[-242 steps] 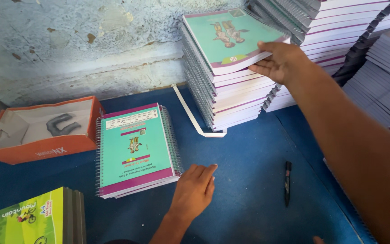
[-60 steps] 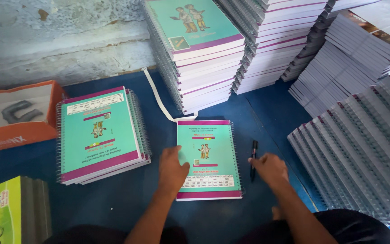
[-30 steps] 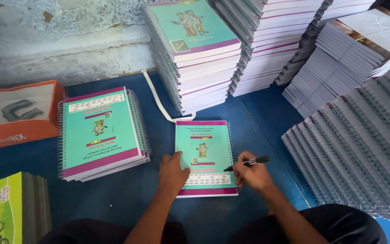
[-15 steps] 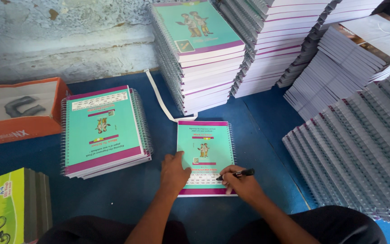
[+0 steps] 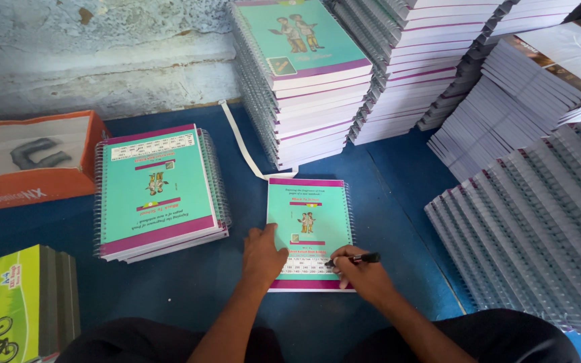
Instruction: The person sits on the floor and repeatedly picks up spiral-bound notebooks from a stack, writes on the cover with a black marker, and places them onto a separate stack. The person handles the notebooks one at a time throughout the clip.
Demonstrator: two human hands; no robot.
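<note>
A single spiral-bound notebook [image 5: 309,216] with a teal and purple cover lies flat on the blue surface in front of me. My left hand [image 5: 262,254] presses down on its lower left corner. My right hand [image 5: 360,272] grips a black pen [image 5: 356,259], whose tip rests on the number grid near the cover's bottom edge. To the left sits a short pile of the same notebooks [image 5: 156,191], turned the other way round. Behind the single notebook rises a tall stack of them [image 5: 304,74].
An orange cardboard box [image 5: 31,160] holding a grey tool stands at the far left. Green-covered books [image 5: 15,302] fill the lower left corner. Stacks of spiral-bound pads [image 5: 539,202] crowd the right side. A white strap [image 5: 240,144] lies beside the tall stack.
My right hand picked up the pen from beside the notebook and brought its tip down onto the cover's lower part. My left hand stayed on the lower left corner.
</note>
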